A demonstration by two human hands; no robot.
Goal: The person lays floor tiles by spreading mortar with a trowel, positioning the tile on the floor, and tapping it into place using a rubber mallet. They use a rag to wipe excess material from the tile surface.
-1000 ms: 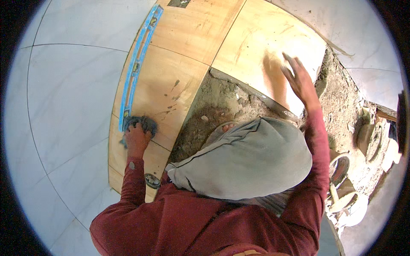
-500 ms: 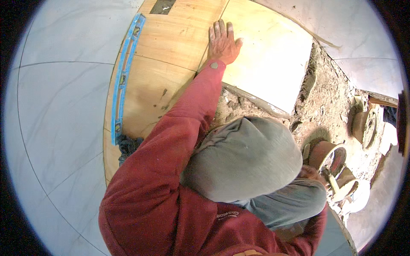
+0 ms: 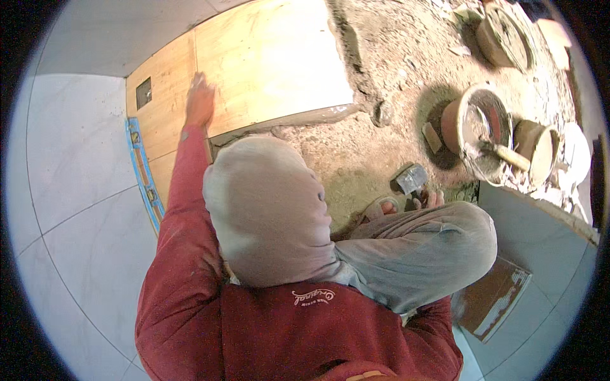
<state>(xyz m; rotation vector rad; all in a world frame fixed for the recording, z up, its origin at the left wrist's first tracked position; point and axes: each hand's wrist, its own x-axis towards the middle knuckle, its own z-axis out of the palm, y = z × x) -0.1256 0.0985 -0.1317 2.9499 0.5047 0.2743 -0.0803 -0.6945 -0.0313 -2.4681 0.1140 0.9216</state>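
Two hands apart: left hand [image 3: 199, 101] flat, fingers spread on wood-look tile [image 3: 273, 63] steadying it, right hand [image 3: 424, 200] beside hammer [image 3: 412, 178], its grip hidden behind knee.

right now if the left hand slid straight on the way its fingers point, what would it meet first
The left hand lies flat on the tan tiles, fingers pointing away from the person. Ahead is only more tile surface up to the picture's top edge; the way looks free, though depth is unclear.
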